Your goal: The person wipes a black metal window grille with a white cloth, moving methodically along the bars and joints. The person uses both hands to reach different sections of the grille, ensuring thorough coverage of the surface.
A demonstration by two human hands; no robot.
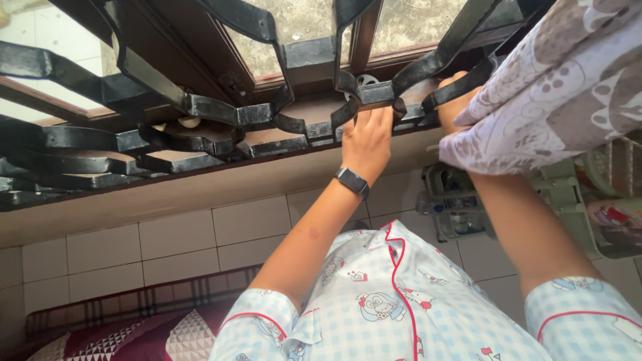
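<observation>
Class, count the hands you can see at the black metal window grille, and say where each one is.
2. The left hand, a dark band on its wrist, grips the black metal window grille near the middle. The right hand grips it further right, partly hidden by the patterned grey-and-white curtain.

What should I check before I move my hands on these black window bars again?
1. Left hand on the black window grille: ok, fingers reach up to a bar joint.
2. Right hand on the grille: ok, it touches a bar, though the patterned curtain partly covers it.
3. Curtain out of the way: not ok, it drapes over the right forearm.
4. Grip firm on the bars: cannot tell, the fingertips are hidden behind the metal.
5. Black wristband snagging on the grille: ok, it sits below the bars.
6. Window sill within reach: ok, just under both hands.
</observation>
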